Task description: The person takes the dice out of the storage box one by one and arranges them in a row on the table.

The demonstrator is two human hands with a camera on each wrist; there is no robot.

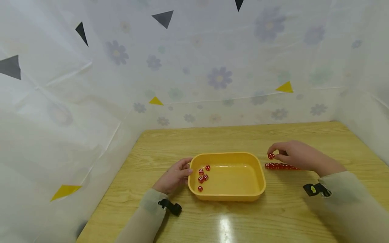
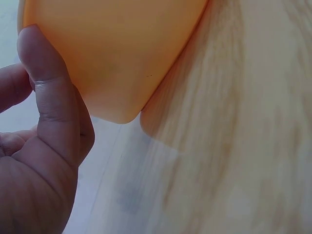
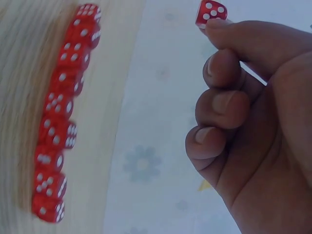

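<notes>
A yellow tray [image 1: 258, 175] sits mid-table with several red dice [image 1: 203, 176] in its left part. My left hand [image 1: 176, 175] rests against the tray's left rim, thumb [image 2: 48, 92] on the tray's outer wall [image 2: 117, 53]. To the right of the tray, my right hand [image 1: 291, 156] pinches one red die [image 1: 271, 156] just above a row of red dice [image 1: 279, 166] lined up on the table. In the right wrist view the pinched die [image 3: 210, 12] shows at the fingertips, and the row [image 3: 61, 117] runs alongside.
The wooden table [image 1: 231, 138] is walled in by flowered white sheeting [image 1: 194, 67] at the back and both sides. Black wrist straps [image 1: 171, 206] sit on both sleeves.
</notes>
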